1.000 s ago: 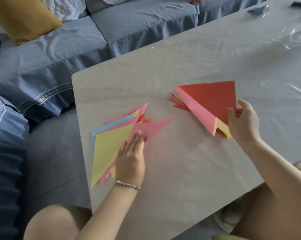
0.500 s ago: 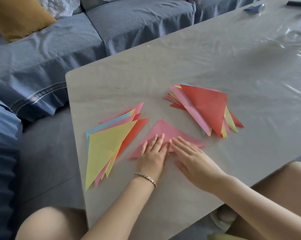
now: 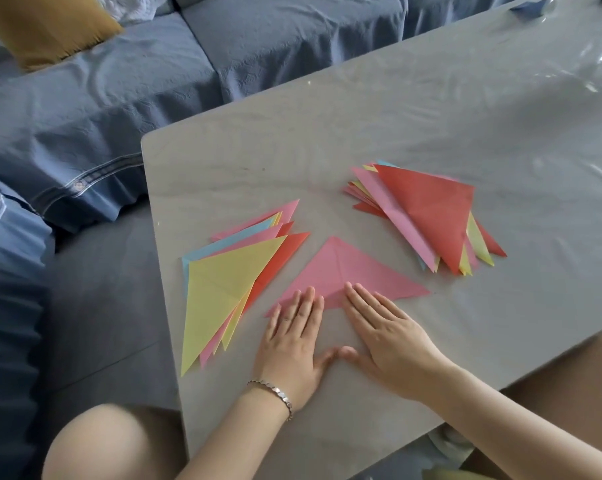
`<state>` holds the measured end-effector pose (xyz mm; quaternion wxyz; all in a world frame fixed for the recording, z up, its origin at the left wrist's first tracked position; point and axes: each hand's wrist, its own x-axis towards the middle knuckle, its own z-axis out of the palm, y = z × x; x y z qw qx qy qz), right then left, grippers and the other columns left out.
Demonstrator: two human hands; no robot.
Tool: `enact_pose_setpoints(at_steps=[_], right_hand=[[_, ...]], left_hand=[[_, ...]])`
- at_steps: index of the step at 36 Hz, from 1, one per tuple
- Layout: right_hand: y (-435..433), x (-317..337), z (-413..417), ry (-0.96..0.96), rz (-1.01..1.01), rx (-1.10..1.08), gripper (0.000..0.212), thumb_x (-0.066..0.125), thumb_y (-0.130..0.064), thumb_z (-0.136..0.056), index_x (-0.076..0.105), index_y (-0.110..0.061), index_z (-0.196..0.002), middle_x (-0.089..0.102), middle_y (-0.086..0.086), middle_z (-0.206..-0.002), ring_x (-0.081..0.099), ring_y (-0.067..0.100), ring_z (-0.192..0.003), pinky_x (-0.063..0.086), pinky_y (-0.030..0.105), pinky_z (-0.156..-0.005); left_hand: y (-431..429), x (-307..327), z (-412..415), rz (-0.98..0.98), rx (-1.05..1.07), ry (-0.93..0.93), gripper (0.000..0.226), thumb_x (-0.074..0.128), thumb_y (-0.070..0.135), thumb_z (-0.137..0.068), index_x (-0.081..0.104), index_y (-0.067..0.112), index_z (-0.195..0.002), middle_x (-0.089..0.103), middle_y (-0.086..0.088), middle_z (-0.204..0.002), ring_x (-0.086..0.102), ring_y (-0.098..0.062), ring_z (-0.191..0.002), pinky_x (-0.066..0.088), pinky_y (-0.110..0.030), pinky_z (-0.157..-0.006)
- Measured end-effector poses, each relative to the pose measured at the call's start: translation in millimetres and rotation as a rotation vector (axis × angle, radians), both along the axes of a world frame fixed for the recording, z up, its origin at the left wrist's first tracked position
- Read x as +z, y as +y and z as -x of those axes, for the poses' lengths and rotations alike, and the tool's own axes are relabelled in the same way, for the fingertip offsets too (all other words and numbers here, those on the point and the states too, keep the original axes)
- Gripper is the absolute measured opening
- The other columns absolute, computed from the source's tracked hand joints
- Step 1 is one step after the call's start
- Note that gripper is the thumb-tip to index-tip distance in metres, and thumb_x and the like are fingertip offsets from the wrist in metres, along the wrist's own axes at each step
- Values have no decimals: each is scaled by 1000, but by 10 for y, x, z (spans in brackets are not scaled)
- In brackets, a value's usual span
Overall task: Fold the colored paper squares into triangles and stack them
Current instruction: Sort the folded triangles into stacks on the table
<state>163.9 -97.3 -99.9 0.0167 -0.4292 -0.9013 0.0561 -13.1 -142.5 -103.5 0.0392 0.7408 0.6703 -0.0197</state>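
A pink paper triangle [image 3: 348, 271] lies flat on the grey table [image 3: 431, 109] in front of me. My left hand [image 3: 292, 341] and my right hand [image 3: 386, 337] lie flat side by side, fingers straight, fingertips pressing the triangle's near edge. To the left sits a fanned pile of triangles [image 3: 230, 282] with a yellow one on top. To the right is a second pile [image 3: 427, 216] topped by a red triangle over a pink one.
The table's left edge [image 3: 161, 258] runs close beside the yellow-topped pile. A blue sofa [image 3: 154, 74] with a mustard cushion [image 3: 46, 26] stands behind and to the left. A small blue item [image 3: 531, 5] lies at the table's far right. My knees flank the near edge.
The pink triangle came out of the left pile to the middle of the table. My right hand left the red-topped pile and joined the left hand on the pink triangle; both slid nearer.
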Motion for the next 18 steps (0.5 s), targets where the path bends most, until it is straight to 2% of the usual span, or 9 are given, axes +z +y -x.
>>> enact_pose_setpoints(at_steps=[2, 6, 11, 18], right_hand=[[1, 4, -66, -22, -8, -20, 79, 9, -59, -96, 48, -1, -132, 43, 14, -140, 40, 25, -130, 18, 30, -106], [9, 35, -235, -92, -10, -69, 79, 9, -59, -96, 48, 0, -132, 44, 15, -139, 42, 26, -128, 14, 30, -107], [22, 74, -487, -127, -9, -164, 78, 10, -58, -96, 47, 1, -131, 45, 15, -137, 41, 27, -127, 12, 28, -108], [33, 87, -726, -136, 23, -276, 79, 10, -57, -96, 48, 3, -130, 46, 16, -136, 41, 29, -126, 10, 28, -109]], left_hand=[[-32, 4, 52, 8, 24, 17, 70, 7, 58, -94, 33, 8, -136, 43, -6, -141, 38, -20, -132, 11, -33, -106], [-80, 6, 129, 29, 63, 10, 72, 8, 58, -94, 32, 6, -137, 40, -7, -143, 27, -17, -133, 11, -32, -107], [-119, 21, 124, 69, 125, -20, 76, 9, 59, -93, 34, 2, -137, 41, -10, -142, 40, -23, -129, 12, -29, -107], [-142, 42, 95, 87, 218, -28, 79, 9, 59, -93, 39, -1, -133, 37, -11, -139, 39, -22, -125, 24, -32, -101]])
